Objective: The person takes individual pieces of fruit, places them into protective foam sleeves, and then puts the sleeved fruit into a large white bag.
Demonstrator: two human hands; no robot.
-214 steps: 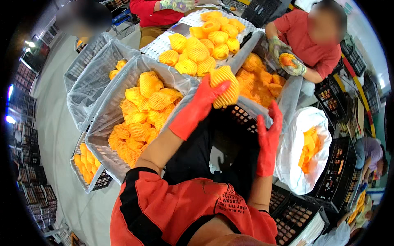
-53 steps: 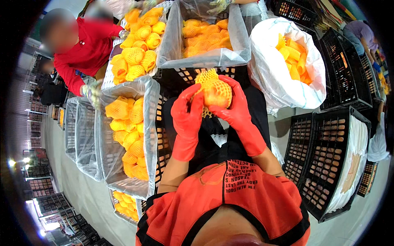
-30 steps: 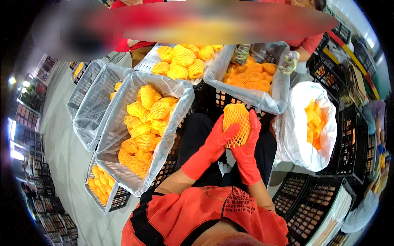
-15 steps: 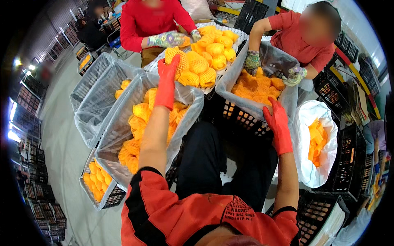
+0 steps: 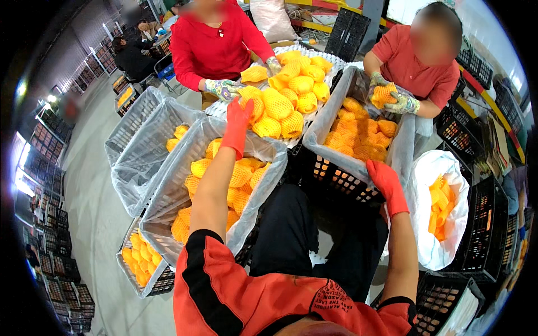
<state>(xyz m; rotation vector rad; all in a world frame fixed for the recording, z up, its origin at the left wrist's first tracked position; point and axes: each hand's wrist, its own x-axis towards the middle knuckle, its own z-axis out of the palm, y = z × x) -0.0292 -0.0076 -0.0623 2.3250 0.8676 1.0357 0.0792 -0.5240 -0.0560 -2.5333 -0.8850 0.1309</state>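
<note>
My left hand (image 5: 239,126), in a red rubber glove, reaches up to a round piece in yellow foam netting (image 5: 252,99) at the near left edge of a pile. Its fingers are apart and touch the piece; no lift shows. This pile (image 5: 279,103) rests on a white padded surface. On the right, my right hand (image 5: 386,182), also red-gloved, is closed over the near rim of a black crate (image 5: 344,178) with a clear plastic liner. Several net-covered pieces (image 5: 358,134) lie inside. Its thumb is hidden.
A lined crate (image 5: 151,224) of netted pieces stands on my left, beside another lined crate (image 5: 126,176). A white sack (image 5: 417,235) of yellow netting is at right. Across from me, one co-worker's gloved hands (image 5: 224,89) are at the pile; another's (image 5: 404,105) hold a netted piece.
The view has shifted slightly. My right hand has gone from spread fingers to closing over the crate rim. The right-hand co-worker has raised a netted piece from the crate.
</note>
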